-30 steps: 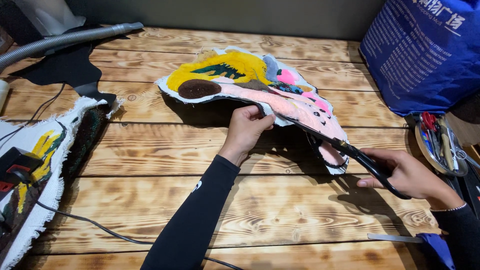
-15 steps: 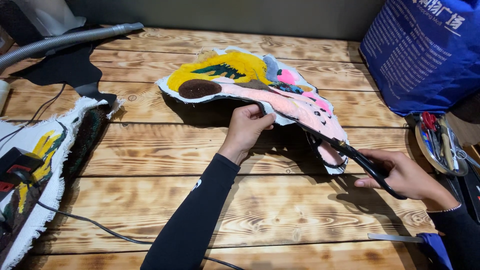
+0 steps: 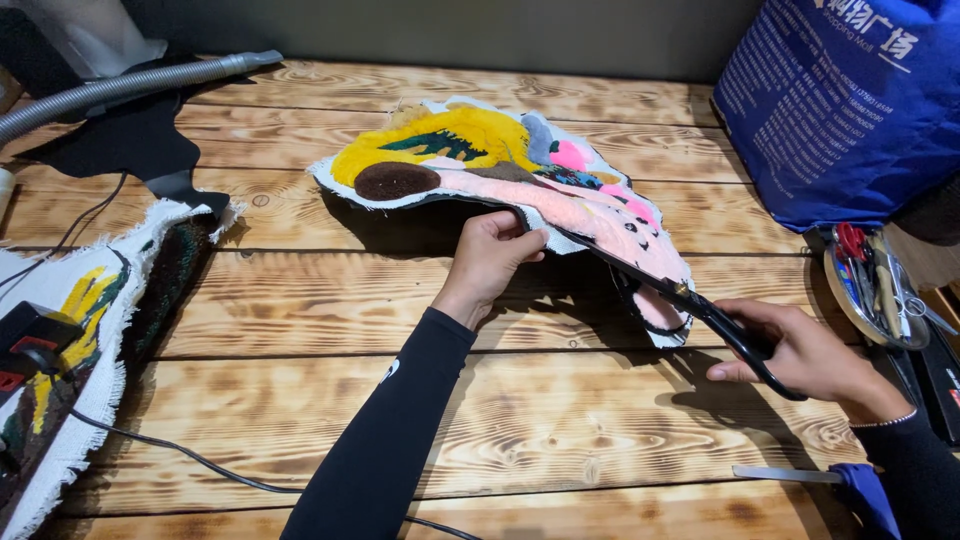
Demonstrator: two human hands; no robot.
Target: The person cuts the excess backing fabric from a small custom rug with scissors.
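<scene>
My left hand (image 3: 492, 258) pinches the near edge of the tufted rug piece (image 3: 500, 165), lifting it off the wooden table (image 3: 300, 300). My right hand (image 3: 800, 350) is curled tight through the handles of the black scissors (image 3: 700, 305), whose blades sit along the rug's lower right edge.

You're looking down on a surface (image 3: 300, 310) of scorched, strongly grained wooden planks laid crosswise. Behind its far edge runs a plain dark grey wall (image 3: 480, 30). The light is warm and casts soft shadows.

Warm overhead light, soft shadows, sharp focus, dim backdrop
</scene>
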